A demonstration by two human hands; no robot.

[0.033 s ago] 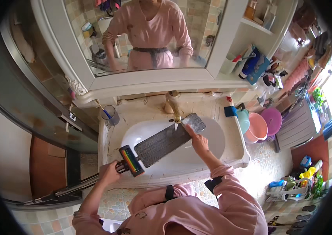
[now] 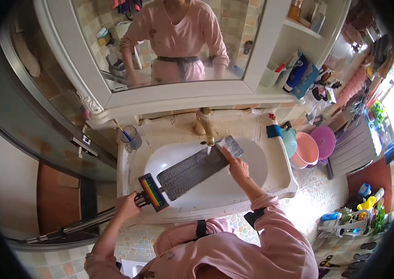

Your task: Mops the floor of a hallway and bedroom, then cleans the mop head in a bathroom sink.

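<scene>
A flat mop with a long grey pad [image 2: 192, 173] lies slanted across the white sink basin [image 2: 253, 174]. Water runs from the gold tap [image 2: 210, 139] onto the pad. My left hand [image 2: 127, 207] is closed round the mop's pole, just behind a dark block with a rainbow-striped panel [image 2: 153, 191]. Behind that hand the pole [image 2: 87, 223] runs off to the lower left. My right hand [image 2: 237, 166] lies on the pad near its far right end, fingers stretched over the wet surface; the thumb is hard to make out.
A cup with brushes [image 2: 132, 138] stands at the counter's left corner. A blue cloth [image 2: 273, 131] hangs on the right rim, beside several coloured basins [image 2: 305, 149]. The mirror cabinet [image 2: 178, 93] juts above the tap. A glass door [image 2: 43, 121] is on the left.
The mop has shifted slightly left and toward me, with my left hand on its pole. My right hand's fingers have moved slightly on the pad.
</scene>
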